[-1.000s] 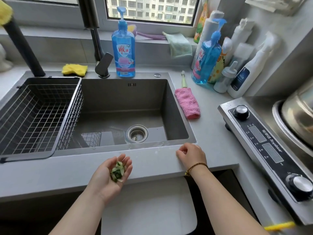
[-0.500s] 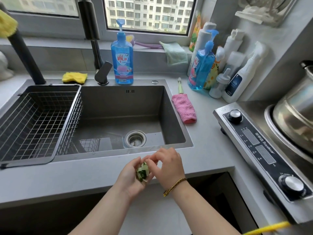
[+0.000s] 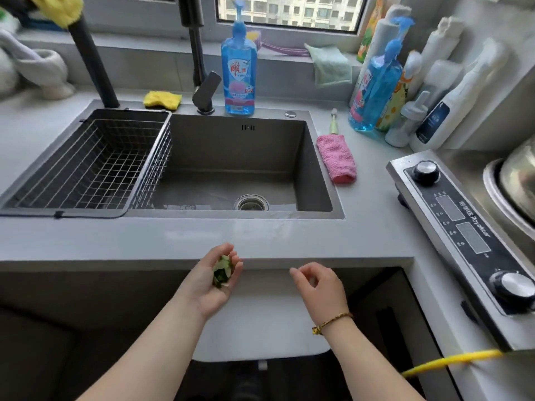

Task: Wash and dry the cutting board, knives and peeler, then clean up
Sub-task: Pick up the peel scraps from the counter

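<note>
Two hands at the tabletop's point(image 3: 173, 238) front edge, one small heap of green peel scraps.
The left hand point(image 3: 215, 280) cups the green peel scraps point(image 3: 222, 274) in its palm, the grip curled loosely round them. The right hand point(image 3: 320, 286) hangs near, its grip narrow, fingers bent, empty. Beyond: one sink point(image 3: 317, 169), one wire basket point(image 3: 86, 163), one pink cloth point(image 3: 337, 157). A white shape point(image 3: 260, 328) under both hands is partly hidden, hard to name.
</note>
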